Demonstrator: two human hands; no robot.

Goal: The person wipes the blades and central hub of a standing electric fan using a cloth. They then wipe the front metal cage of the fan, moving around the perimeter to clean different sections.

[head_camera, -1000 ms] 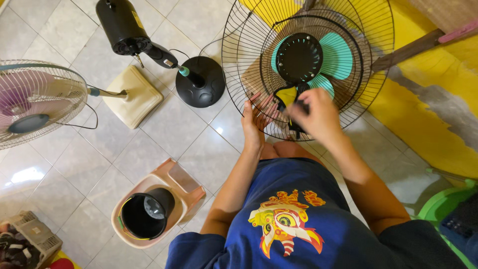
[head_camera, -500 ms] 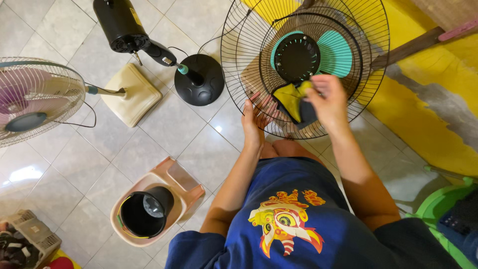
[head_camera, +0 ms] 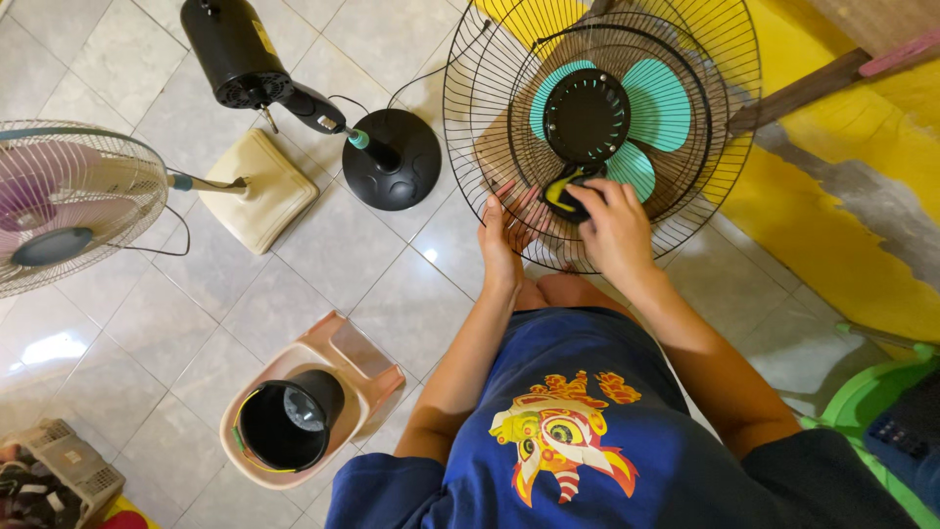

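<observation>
Tiled floor [head_camera: 372, 284] lies under a black fan cage [head_camera: 602, 132]. Left hand [head_camera: 504, 235] rests open on its rim; right hand [head_camera: 612, 230] fingers grip a yellow-black tool [head_camera: 568, 191] below the hub.

Small yellow label [head_camera: 262, 37] on the black fan motor housing [head_camera: 230, 47].

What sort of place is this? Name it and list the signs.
Probably a home floor used as a small fan repair spot: a dismantled black fan on its stand, a loose wire fan guard steadied by the left hand, and pale floor tiles.
</observation>
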